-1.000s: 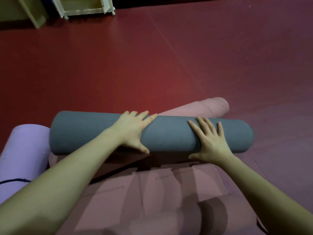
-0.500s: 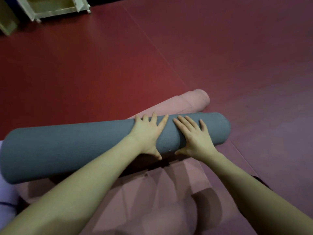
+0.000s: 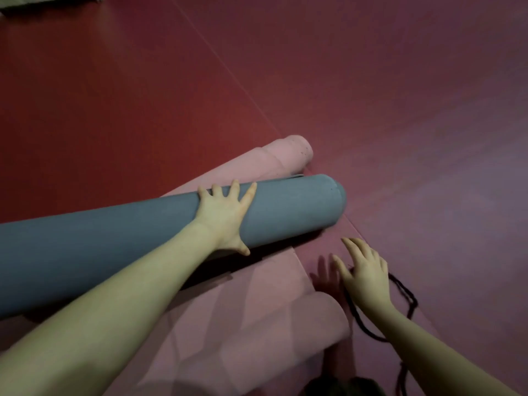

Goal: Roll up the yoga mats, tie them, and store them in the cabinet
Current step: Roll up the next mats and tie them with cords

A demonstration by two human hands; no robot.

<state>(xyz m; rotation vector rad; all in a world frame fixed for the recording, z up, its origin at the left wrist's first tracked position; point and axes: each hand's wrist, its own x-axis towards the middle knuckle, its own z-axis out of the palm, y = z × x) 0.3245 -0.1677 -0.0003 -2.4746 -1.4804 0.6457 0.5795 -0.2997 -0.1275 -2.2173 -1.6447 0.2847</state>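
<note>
Beyond the rolled blue-grey mat (image 3: 114,247) the red floor (image 3: 143,95) lies open. To the right the floor is bare too, save a black cord (image 3: 405,295) looped near the right hand (image 3: 365,275). Two pink rolls (image 3: 285,155) (image 3: 257,338) hem the blue-grey mat in, one behind and one in front.

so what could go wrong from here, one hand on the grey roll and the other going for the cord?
1. Only the left hand presses flat on the rolled grey mat, which has no tie visible; it could loosen or unroll.
2. The grey mat lies on a pink mat and against a pink roll, so it might roll or slide.
3. The black cord lies looped under the open right hand; it may snag or tangle when lifted.
</note>
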